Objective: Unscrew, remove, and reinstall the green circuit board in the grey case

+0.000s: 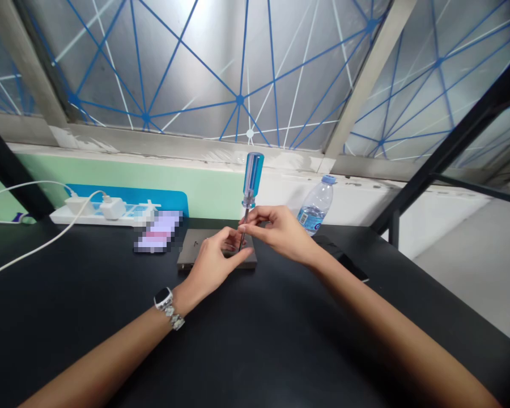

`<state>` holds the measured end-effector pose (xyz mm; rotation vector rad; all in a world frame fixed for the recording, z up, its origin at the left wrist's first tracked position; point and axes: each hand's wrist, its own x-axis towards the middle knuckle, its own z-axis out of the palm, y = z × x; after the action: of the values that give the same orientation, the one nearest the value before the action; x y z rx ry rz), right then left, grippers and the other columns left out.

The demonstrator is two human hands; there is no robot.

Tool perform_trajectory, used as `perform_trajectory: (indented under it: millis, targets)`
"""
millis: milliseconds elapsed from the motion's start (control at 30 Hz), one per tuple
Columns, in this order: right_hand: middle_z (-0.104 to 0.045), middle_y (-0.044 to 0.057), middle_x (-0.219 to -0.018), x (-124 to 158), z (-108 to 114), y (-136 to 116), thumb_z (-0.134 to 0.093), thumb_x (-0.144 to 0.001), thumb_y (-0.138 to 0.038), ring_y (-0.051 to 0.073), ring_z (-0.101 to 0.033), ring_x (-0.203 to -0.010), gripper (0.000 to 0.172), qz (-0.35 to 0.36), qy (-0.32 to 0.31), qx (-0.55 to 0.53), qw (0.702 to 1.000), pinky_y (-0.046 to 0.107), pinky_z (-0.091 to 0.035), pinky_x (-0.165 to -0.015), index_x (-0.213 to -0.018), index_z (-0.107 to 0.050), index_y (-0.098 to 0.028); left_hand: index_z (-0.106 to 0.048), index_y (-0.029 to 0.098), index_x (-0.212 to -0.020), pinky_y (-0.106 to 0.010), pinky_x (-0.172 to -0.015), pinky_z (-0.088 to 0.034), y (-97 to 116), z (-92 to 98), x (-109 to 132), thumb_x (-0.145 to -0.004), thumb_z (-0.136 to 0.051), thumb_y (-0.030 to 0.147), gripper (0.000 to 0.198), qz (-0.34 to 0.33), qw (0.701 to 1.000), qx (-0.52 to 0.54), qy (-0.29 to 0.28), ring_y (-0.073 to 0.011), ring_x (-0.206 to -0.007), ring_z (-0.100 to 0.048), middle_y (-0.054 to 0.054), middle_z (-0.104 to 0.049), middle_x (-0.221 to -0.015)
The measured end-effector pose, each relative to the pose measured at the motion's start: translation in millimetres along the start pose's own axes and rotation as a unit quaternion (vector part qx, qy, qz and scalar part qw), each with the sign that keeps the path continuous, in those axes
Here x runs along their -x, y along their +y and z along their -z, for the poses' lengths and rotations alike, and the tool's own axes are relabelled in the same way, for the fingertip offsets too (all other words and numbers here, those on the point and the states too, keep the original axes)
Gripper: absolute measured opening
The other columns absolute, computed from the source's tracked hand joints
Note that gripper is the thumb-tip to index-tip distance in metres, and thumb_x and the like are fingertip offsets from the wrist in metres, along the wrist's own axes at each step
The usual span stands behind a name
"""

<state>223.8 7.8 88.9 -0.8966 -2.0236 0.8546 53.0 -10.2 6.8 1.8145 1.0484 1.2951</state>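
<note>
A screwdriver (253, 177) with a clear blue handle stands nearly upright, handle up, in the middle of the view. My right hand (280, 231) pinches its metal shaft just below the handle, between thumb and fingers. Lower down, my left hand (216, 256) closes round the bottom of the shaft, its thumb lying across in front. The tip is hidden among these fingers. Under and behind my left hand lies a flat grey box (191, 247) on the black desk. A watch (164, 298) with a silvery band is on my left wrist.
To the left lies a phone (159, 232) with a lit, blurred screen. Behind it, a white power strip (127, 214) carries plugs and white cables. A water bottle (317, 205) stands at the back right, near a dark flat device (344, 259). Black posts (433, 153) frame the desk (255, 345).
</note>
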Motion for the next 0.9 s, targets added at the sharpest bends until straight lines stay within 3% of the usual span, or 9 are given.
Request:
perform_trajectory:
  millis: [133,233,333,433,533,667,767,900]
  targets:
    - [-0.066,0.001,-0.068,0.1,-8.5,3.3,-0.072,-0.080,-0.030,0.013,-0.059,-0.064,0.018,-0.008,0.064,0.024,0.998,0.025,-0.046,-0.062,-0.074,-0.064,-0.015,-0.054,0.020,-0.079,-0.026,-0.063,-0.049,1.5,-3.3,0.4,-0.079,-0.076,0.036,0.027,0.003,0.999,-0.028,0.043,-0.0138,-0.064,-0.060,0.003,-0.059,-0.069]
    - [-0.066,0.001,-0.070,-0.1,-10.9,4.9,-0.074,-0.078,-0.032,0.013,-0.059,-0.065,0.020,-0.008,0.075,0.018,0.997,0.026,-0.048,-0.062,-0.077,-0.062,-0.016,-0.055,0.019,-0.076,-0.025,-0.063,-0.048,-1.4,-2.7,-0.6,-0.080,-0.074,0.033,0.024,0.012,0.999,0.010,0.039,-0.0133,-0.063,-0.058,0.003,-0.058,-0.068]
    - [-0.072,0.006,-0.093,-0.5,-7.9,2.4,-0.073,-0.080,-0.031,0.014,-0.064,-0.073,0.022,-0.003,0.032,0.000,0.999,0.028,-0.052,-0.069,-0.093,-0.067,-0.015,-0.062,0.017,-0.079,-0.027,-0.068,-0.051,-5.0,0.9,-2.2,-0.081,-0.073,0.031,0.018,0.030,0.996,0.079,0.010,-0.0160,-0.069,-0.063,0.000,-0.064,-0.072]
    - [-0.071,0.010,-0.111,-0.2,-2.4,-4.1,-0.066,-0.085,-0.026,0.012,-0.066,-0.073,0.032,-0.028,-0.045,-0.057,0.997,0.028,-0.056,-0.070,-0.115,-0.065,-0.014,-0.069,0.015,-0.090,-0.030,-0.077,-0.053,-4.3,6.8,-4.0,-0.086,-0.067,0.030,0.015,0.040,0.990,0.123,-0.055,-0.0200,-0.083,-0.069,-0.006,-0.073,-0.087]
    - [-0.072,0.011,-0.111,0.5,1.1,-10.0,-0.061,-0.087,-0.020,0.009,-0.064,-0.062,0.035,-0.073,-0.075,-0.091,0.990,0.025,-0.055,-0.059,-0.120,-0.062,-0.012,-0.072,0.015,-0.094,-0.034,-0.085,-0.053,-0.4,12.1,-5.5,-0.093,-0.057,0.028,0.020,0.019,0.989,0.103,-0.106,-0.0221,-0.093,-0.069,-0.008,-0.075,-0.098]
    - [-0.074,0.008,-0.091,1.3,1.5,-8.9,-0.065,-0.086,-0.025,0.010,-0.064,-0.058,0.021,-0.092,-0.060,-0.098,0.989,0.025,-0.054,-0.057,-0.102,-0.067,-0.011,-0.071,0.016,-0.102,-0.037,-0.093,-0.052,2.3,12.2,-4.9,-0.096,-0.052,0.028,0.023,0.004,0.988,0.081,-0.131,-0.0235,-0.100,-0.069,-0.009,-0.074,-0.105]
    - [-0.071,0.004,-0.077,1.6,-0.3,-3.6,-0.072,-0.081,-0.029,0.012,-0.064,-0.060,0.018,-0.069,-0.042,-0.097,0.992,0.025,-0.053,-0.060,-0.089,-0.066,-0.014,-0.067,0.018,-0.109,-0.037,-0.090,-0.054,1.8,7.3,-2.6,-0.092,-0.059,0.031,0.022,0.005,0.994,0.059,-0.089,-0.0226,-0.096,-0.069,-0.009,-0.073,-0.104]
    - [-0.065,0.001,-0.069,1.3,-5.2,1.7,-0.076,-0.077,-0.032,0.011,-0.061,-0.058,0.023,-0.041,0.015,-0.050,0.998,0.022,-0.048,-0.054,-0.078,-0.061,-0.015,-0.062,0.018,-0.093,-0.030,-0.071,-0.054,0.3,0.5,-0.1,-0.080,-0.074,0.036,0.025,0.005,1.000,0.006,0.015,-0.0175,-0.075,-0.066,-0.002,-0.067,-0.083]
